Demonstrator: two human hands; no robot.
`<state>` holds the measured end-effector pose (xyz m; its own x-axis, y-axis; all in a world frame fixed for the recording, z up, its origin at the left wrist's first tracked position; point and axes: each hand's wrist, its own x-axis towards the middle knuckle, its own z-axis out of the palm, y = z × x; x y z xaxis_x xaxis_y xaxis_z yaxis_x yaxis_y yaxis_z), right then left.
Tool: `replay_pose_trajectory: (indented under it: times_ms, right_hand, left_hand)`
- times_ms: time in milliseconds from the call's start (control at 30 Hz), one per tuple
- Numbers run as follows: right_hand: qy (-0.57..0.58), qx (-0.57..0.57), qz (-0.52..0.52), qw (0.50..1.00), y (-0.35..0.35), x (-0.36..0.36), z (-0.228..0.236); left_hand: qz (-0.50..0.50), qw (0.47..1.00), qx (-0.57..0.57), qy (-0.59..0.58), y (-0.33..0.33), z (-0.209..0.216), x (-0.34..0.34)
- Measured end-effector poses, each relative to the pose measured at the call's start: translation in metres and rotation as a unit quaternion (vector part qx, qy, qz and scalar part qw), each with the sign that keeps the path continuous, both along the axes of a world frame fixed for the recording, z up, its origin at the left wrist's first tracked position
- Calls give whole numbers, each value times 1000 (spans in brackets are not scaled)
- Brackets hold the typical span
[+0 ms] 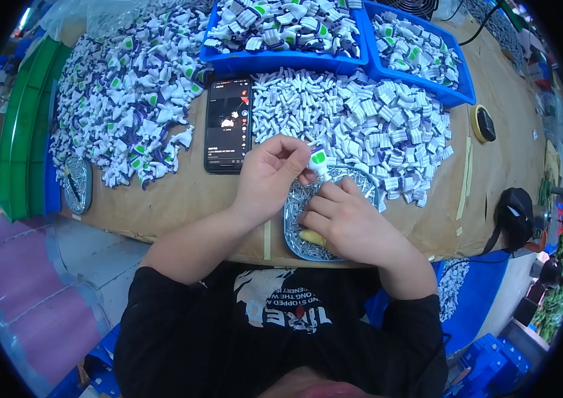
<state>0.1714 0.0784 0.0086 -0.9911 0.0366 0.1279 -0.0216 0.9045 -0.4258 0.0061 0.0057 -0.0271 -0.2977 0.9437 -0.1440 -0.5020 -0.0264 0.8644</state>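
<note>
My left hand (271, 174) pinches a small white plastic piece (318, 161) with a green patch and a purple edge, holding it above the far side of a tray. My right hand (344, 215) is over the tray (289, 240), with its fingers curled and pressed together; what they hold is hidden. Many small silver metal pins (297, 199) fill the tray. A yellow object (311, 237) shows beneath my right hand, too covered to name.
A phone (226, 126) lies behind my left hand. White part heaps (387, 132) and white-purple piece heaps (129, 99) spread behind. Blue bins (281, 64) stand at the back, a green crate (23, 132) at left, tape (483, 124) at right. Another pin tray (78, 186) is near-left.
</note>
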Motion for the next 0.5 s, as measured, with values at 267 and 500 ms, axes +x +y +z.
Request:
replay_pose_trajectory:
  times_ms: [267, 500]
  right_hand:
    - [5, 9, 12, 1000, 0, -2, 0]
    - [19, -30, -3, 999, 5, -1, 11]
  left_hand:
    - [27, 999, 12, 32, -1, -1, 4]
    - [5, 998, 41, 44, -2, -1, 5]
